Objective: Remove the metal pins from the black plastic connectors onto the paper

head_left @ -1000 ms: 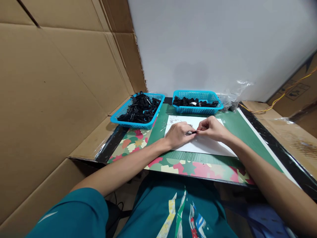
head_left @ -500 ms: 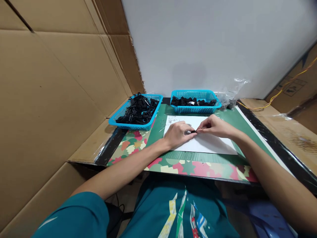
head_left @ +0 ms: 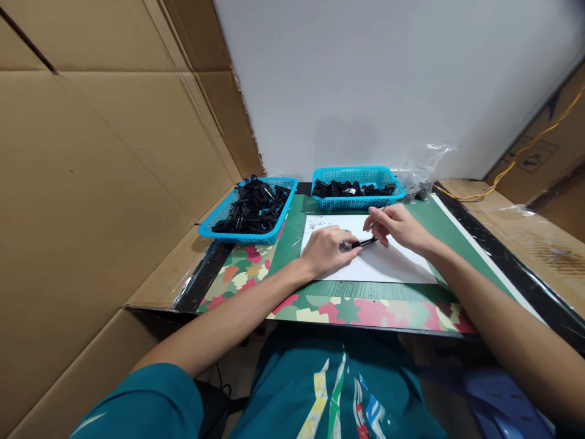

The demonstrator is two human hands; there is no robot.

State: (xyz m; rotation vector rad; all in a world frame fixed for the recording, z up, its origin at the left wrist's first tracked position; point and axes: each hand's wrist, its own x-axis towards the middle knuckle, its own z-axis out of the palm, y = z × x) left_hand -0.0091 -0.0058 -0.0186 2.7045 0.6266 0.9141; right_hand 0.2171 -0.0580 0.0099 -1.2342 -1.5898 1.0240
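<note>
Here's the left hand [head_left: 325,249], low over the white sheet [head_left: 402,265], pinching the black part [head_left: 364,242] between thumb and fingers, with a shiny bit [head_left: 345,246] showing in its grip. The part juts out to the right, its long axis running mostly left to right, the right end tipped slightly toward the far side. The left hand has the near claim on it, holding the left end; the right hand [head_left: 397,227] is over on the right and a touch farther, lower fingers right beside the free end. Touching it? Can't tell. Those right fingers are curled, thumb and forefinger close together, and whether something thin sits between them I can't make out.

And here's the change from a moment ago: the right fingertips were meeting the left at the part, and now they're away to the right and far side, so much more of its black length shows. The left hand has barely shifted on the sheet.

Around them, small metal bits [head_left: 315,223] lie scattered at the sheet's far left corner. The left basket [head_left: 260,238] and far basket [head_left: 356,205], both blue, hold heaps of black pieces, with a clear bag [head_left: 432,164] just right of the far one.
</note>
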